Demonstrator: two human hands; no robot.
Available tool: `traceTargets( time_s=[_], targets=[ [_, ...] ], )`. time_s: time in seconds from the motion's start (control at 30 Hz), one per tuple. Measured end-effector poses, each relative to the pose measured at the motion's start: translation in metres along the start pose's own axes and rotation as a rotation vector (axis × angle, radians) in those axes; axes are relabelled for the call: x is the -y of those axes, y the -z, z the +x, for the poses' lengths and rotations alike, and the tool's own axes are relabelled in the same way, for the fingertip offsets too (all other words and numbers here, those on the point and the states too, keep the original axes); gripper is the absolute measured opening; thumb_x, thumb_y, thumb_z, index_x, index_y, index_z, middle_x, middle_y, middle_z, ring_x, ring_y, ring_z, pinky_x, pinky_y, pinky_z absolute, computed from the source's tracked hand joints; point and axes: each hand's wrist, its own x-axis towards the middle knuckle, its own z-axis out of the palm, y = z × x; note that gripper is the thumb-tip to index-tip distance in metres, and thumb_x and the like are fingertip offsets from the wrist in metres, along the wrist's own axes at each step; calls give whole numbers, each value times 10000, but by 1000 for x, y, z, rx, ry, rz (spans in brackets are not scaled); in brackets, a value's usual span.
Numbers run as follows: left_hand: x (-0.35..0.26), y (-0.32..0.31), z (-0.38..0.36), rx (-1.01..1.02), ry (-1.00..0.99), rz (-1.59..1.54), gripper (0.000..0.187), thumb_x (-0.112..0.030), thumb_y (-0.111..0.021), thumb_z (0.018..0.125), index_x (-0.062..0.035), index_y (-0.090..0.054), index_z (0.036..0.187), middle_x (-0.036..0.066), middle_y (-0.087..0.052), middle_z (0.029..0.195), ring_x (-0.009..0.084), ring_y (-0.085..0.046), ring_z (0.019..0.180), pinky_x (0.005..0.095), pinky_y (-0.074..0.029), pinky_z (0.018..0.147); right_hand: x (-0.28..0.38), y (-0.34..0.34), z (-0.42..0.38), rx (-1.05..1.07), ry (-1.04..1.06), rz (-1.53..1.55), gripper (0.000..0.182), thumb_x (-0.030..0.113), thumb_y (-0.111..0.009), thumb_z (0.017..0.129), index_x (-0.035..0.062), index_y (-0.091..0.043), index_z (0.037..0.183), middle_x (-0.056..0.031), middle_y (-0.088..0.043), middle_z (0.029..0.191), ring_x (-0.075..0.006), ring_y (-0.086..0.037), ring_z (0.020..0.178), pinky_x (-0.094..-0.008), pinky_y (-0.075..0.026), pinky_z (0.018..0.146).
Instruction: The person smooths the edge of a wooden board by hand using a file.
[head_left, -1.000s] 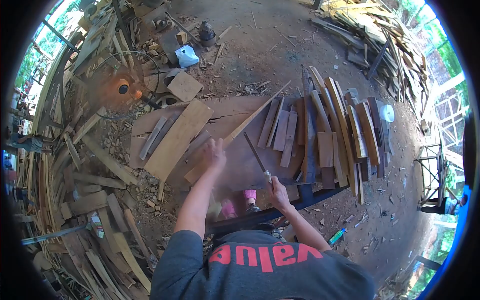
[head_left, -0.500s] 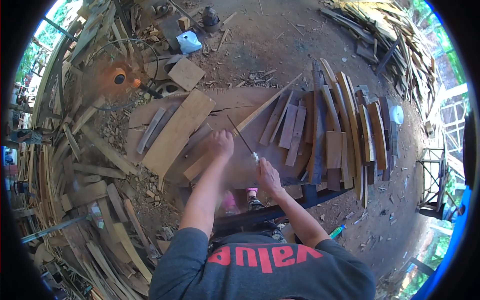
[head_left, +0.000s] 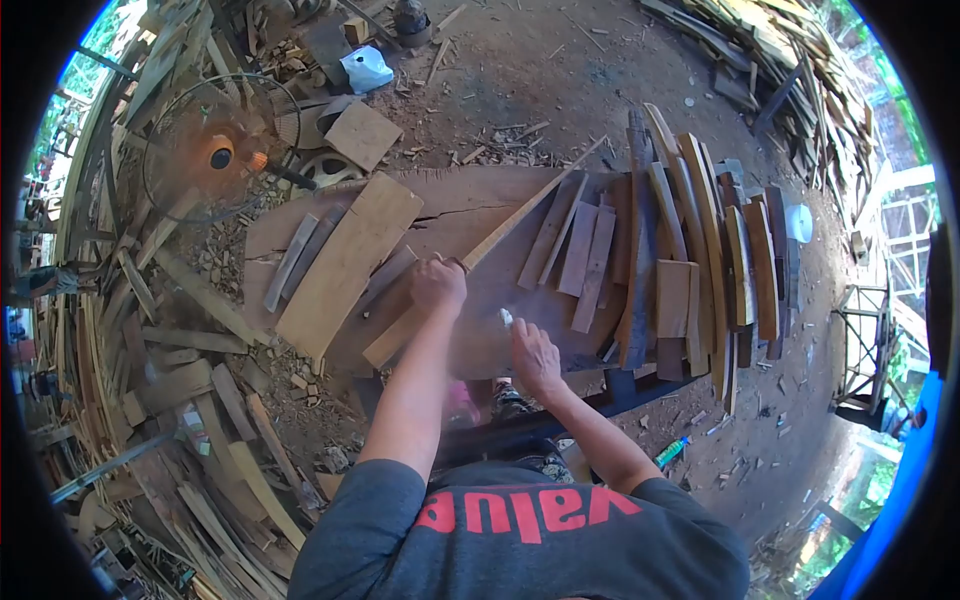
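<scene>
My left hand (head_left: 438, 285) is closed at the near end of a long thin wooden strip (head_left: 520, 222), which slants away to the upper right over a broad cracked plank (head_left: 470, 195). Its fingertips are partly hidden. Lower right of it, my right hand (head_left: 537, 355) rests with fingers loosely apart, palm down. Just off its fingertips lies a small white thing (head_left: 506, 317), too small to name. To the left a wide light board (head_left: 352, 265) lies across the plank. Short wooden pieces (head_left: 590, 250) stand in a row to the right.
A round fan (head_left: 221, 150) with an orange centre stands at the upper left. Curved boards (head_left: 705, 230) are stacked on the right side of the plank. Scrap wood (head_left: 215, 440) covers the ground at left. A white bag (head_left: 366, 69) lies beyond the plank.
The thin dark rod that ran between my hands is no longer visible. My right hand's fingers have loosened beside the white thing. The whole view has shifted slightly.
</scene>
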Motion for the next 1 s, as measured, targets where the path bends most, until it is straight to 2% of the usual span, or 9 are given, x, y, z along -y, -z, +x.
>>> traceTargets(
  time_s=[0.17,0.23,0.33,0.37,0.47,0.57,0.67,0.77,1.0],
  targets=[
    [-8,8,0,89,117,30,416,-342,-378,910,-53,-676,924,179,-666,1040,387,-635,982,498,-508,833,20,-13,43,-51,12,-27,120,112,-502,858,81,-462,967,-109,-597,826,-288,-643,750,-395,-548,577],
    [-13,16,-2,139,85,38,327,-272,-427,872,-51,-647,968,188,-664,1002,362,-646,944,476,-526,797,15,-20,37,-9,-27,-38,128,120,-501,857,84,-462,973,-109,-598,828,-291,-644,756,-400,-550,585],
    [-14,15,1,181,78,44,332,-278,-424,879,-50,-647,969,195,-668,985,378,-647,920,487,-519,793,-1,-10,0,-96,-18,42,138,128,-496,863,85,-466,991,-110,-596,825,-300,-639,743,-408,-548,584],
    [-8,6,2,121,37,32,327,-274,-422,884,-49,-645,963,195,-670,973,386,-646,912,493,-514,790,-5,-11,2,-108,-38,32,138,128,-496,863,85,-466,991,-110,-596,825,-300,-639,743,-408,-548,584],
    [0,0,1,75,-9,32,315,-262,-418,892,-49,-643,948,193,-672,959,397,-642,909,502,-507,785,8,-10,28,142,-99,140,220,139,-505,858,83,-463,1067,-135,-603,883,-328,-639,807,-423,-546,649],
    [-9,7,-2,93,-7,18,297,-245,-411,904,-58,-639,938,188,-672,968,394,-637,923,507,-500,786,21,-26,65,88,-62,135,224,230,-556,843,92,-520,1015,-146,-629,971,-334,-632,924,-412,-527,732],
    [-5,3,-4,55,-3,38,309,-255,-400,913,-70,-643,963,181,-679,945,385,-647,898,515,-507,769,7,-29,42,1,4,166,244,143,-527,847,79,-467,1074,-142,-615,900,-341,-640,818,-425,-543,680],
    [-8,5,-5,39,14,11,310,-258,-397,914,-78,-640,984,180,-680,937,388,-649,890,517,-509,767,-9,-31,11,24,-68,172,264,139,-531,845,84,-460,1093,-144,-615,912,-339,-637,834,-424,-540,691],
    [-7,8,-4,65,26,-12,303,-262,-399,908,-89,-627,1008,180,-672,983,389,-641,918,515,-503,785,11,-6,47,7,5,216,164,109,-488,868,89,-449,1026,-145,-609,860,-340,-634,791,-447,-528,663]
  ],
)
